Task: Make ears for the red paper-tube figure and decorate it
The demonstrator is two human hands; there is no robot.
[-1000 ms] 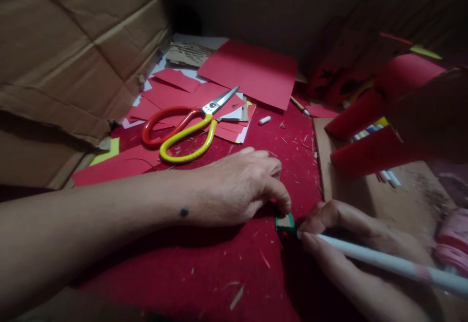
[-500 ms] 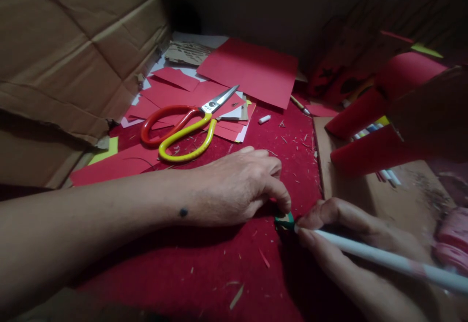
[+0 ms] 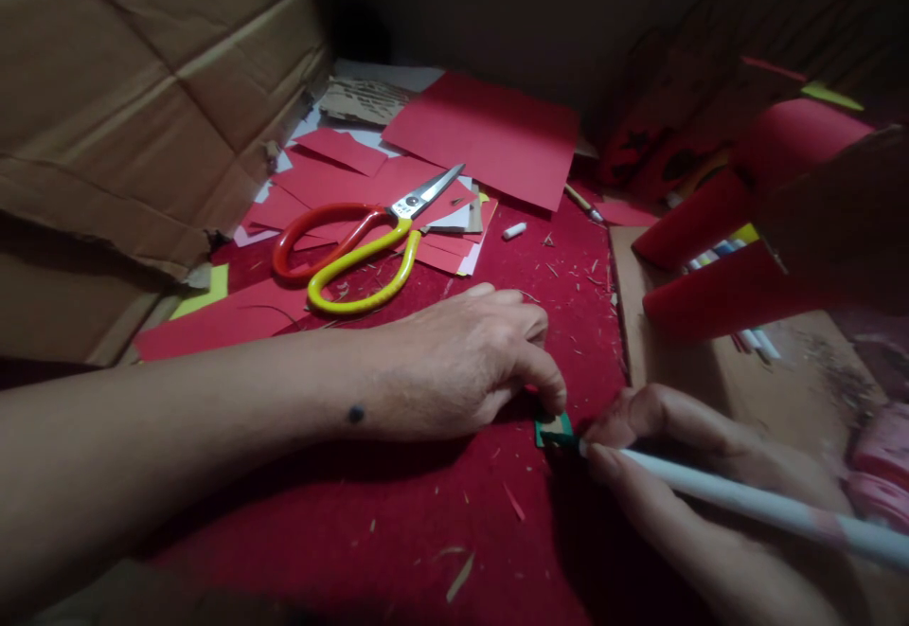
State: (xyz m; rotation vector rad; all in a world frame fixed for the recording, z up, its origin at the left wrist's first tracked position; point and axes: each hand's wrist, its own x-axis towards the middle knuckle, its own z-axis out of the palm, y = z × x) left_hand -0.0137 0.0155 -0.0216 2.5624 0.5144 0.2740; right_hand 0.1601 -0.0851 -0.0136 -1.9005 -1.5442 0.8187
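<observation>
My left hand [image 3: 490, 361] lies curled on the red cloth, its fingertips pressing the upper edge of a small piece of cardboard [image 3: 552, 427] with green along its edges. In a pinch grip, my right hand [image 3: 653, 474] holds a white felt-tip pen [image 3: 739, 498] with a green tip. That tip touches the cardboard piece or hovers just over it; I cannot tell which. Beyond my left wrist, scissors [image 3: 376, 238] with one red and one yellow handle rest on scraps of red paper, their blades nearly closed.
A large sheet of red paper [image 3: 490, 134] lies at the back. Tall folded cardboard [image 3: 128, 115] stands along the left. To the right, red paper tubes [image 3: 710, 299] and several pens sit on a cardboard base [image 3: 795, 361]. A white pen cap [image 3: 514, 230] and small shavings dot the cloth.
My right hand and the felt-tip pen have shifted slightly right and down, baring more of the cardboard piece. The left hand stays in place.
</observation>
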